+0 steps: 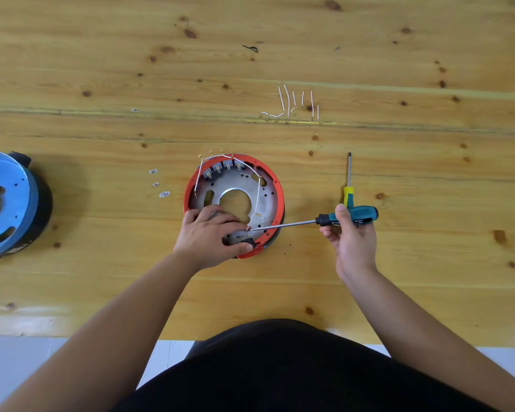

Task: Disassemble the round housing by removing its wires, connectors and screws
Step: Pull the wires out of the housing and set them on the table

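Both forearms enter from the near table edge and converge on the round housing [234,203], which lies flat on the wooden table [101,69] at frame centre. My left hand [211,236] presses down on the housing at its 7 o'clock sector, fingers curled around a small black connector [248,241] by the red rim; I judge this steadies the part against tool force. My right hand [351,236] grips the teal-handled screwdriver [309,223], fingers wrapped on the handle, thumb up. The shaft runs nearly level, tip meeting the terminal just beside the left fingertips, probably to lever it free. White wires [257,188] remain looped along the housing's 10 to 4 o'clock arc, so disassembly is partial. Removed wire leads [292,105] lie grouped at 1 o'clock, well apart, out of the working zone. A second, yellow-handled screwdriver [348,185] rests at 3 o'clock, near the right hand. Small loose connectors [158,182] lie at 9 o'clock; a blue housing [6,203] sits farther left.
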`<state>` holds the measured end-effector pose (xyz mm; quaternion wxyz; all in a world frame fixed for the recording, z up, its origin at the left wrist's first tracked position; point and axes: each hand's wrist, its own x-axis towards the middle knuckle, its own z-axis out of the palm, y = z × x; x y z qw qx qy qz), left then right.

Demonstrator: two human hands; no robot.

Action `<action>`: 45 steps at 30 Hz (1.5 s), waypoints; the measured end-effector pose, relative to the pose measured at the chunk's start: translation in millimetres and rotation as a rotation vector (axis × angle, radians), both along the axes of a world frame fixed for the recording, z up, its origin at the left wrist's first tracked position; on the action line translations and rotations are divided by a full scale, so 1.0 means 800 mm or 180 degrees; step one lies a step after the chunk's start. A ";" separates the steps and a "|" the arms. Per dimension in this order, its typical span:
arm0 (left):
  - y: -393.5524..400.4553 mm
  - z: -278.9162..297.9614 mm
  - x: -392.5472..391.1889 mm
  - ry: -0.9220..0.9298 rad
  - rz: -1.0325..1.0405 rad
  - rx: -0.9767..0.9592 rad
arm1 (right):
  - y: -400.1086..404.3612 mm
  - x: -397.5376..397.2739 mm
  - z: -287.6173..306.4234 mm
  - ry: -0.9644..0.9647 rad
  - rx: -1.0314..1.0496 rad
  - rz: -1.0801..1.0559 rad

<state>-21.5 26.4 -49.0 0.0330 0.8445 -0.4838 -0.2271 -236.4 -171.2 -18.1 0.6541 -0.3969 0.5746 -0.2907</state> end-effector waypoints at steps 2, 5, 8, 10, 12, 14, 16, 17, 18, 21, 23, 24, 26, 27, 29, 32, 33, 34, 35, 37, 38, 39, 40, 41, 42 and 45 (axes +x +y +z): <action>0.000 0.001 0.000 -0.0008 0.0000 0.0011 | -0.006 0.002 0.002 0.0088 -0.0061 0.0059; 0.000 0.001 0.001 0.0022 0.0006 0.0008 | -0.015 0.007 0.006 0.0181 -0.0147 0.0246; 0.000 0.001 0.000 0.0024 0.0007 0.0006 | -0.022 0.012 0.008 0.0251 -0.0160 0.0387; 0.000 0.001 0.000 0.0011 0.0001 0.0025 | -0.026 0.015 0.007 0.0330 -0.0154 0.0418; -0.001 0.001 0.001 0.0001 -0.0015 0.0041 | -0.030 0.019 0.007 0.0401 -0.0189 0.0459; -0.001 0.002 0.001 0.0017 -0.0017 0.0048 | -0.032 0.023 0.007 0.0425 -0.0244 0.0514; -0.001 0.002 0.001 0.0032 -0.0014 0.0068 | -0.034 0.027 0.008 0.0425 -0.0298 0.0550; -0.001 0.002 0.001 0.0034 -0.0014 0.0077 | -0.034 0.028 0.008 0.0427 -0.0313 0.0555; -0.001 0.003 0.001 0.0035 -0.0016 0.0087 | -0.034 0.028 0.008 0.0427 -0.0321 0.0554; -0.001 0.004 0.001 0.0043 -0.0016 0.0114 | -0.033 0.023 0.006 0.0408 -0.0279 0.0513; -0.002 0.004 0.001 0.0036 -0.0025 0.0115 | -0.030 0.018 0.003 0.0374 -0.0183 0.0428; -0.002 0.004 0.001 0.0035 -0.0026 0.0110 | -0.026 0.016 0.002 0.0341 -0.0130 0.0383; -0.002 0.003 0.001 0.0034 -0.0012 0.0108 | -0.014 0.015 0.000 0.0250 -0.0094 0.0360; -0.002 0.003 0.001 0.0024 -0.0008 0.0114 | -0.006 0.016 -0.001 0.0222 -0.0129 0.0394; -0.003 0.003 0.002 0.0026 -0.0015 0.0139 | 0.007 0.021 -0.004 0.0235 -0.0229 0.0471; -0.003 0.002 0.002 0.0037 0.0000 0.0164 | 0.012 0.026 -0.003 0.0234 -0.0221 0.0443; -0.003 0.001 0.002 0.0033 0.0008 0.0161 | 0.011 0.026 -0.003 0.0225 -0.0205 0.0413; -0.002 0.001 0.002 0.0031 0.0015 0.0155 | 0.008 0.025 -0.002 0.0229 -0.0201 0.0392; -0.002 0.000 0.002 0.0032 0.0023 0.0148 | 0.006 0.024 -0.001 0.0239 -0.0207 0.0382; -0.002 0.000 0.002 0.0035 0.0038 0.0137 | 0.000 0.021 0.001 0.0239 -0.0223 0.0374; -0.002 0.000 0.002 0.0038 0.0042 0.0137 | -0.003 0.021 0.001 0.0234 -0.0228 0.0377; -0.002 0.000 0.002 0.0042 0.0042 0.0142 | -0.005 0.021 0.002 0.0238 -0.0230 0.0389; -0.002 0.000 0.002 0.0045 0.0039 0.0149 | -0.007 0.021 0.002 0.0254 -0.0233 0.0407; -0.002 0.000 0.002 0.0048 0.0034 0.0153 | -0.009 0.021 0.003 0.0275 -0.0241 0.0430; -0.002 0.000 0.002 0.0052 0.0030 0.0146 | -0.011 0.021 0.003 0.0285 -0.0254 0.0454; -0.002 0.001 0.000 0.0074 0.0090 0.0063 | -0.019 0.023 0.009 0.0284 -0.0348 0.0478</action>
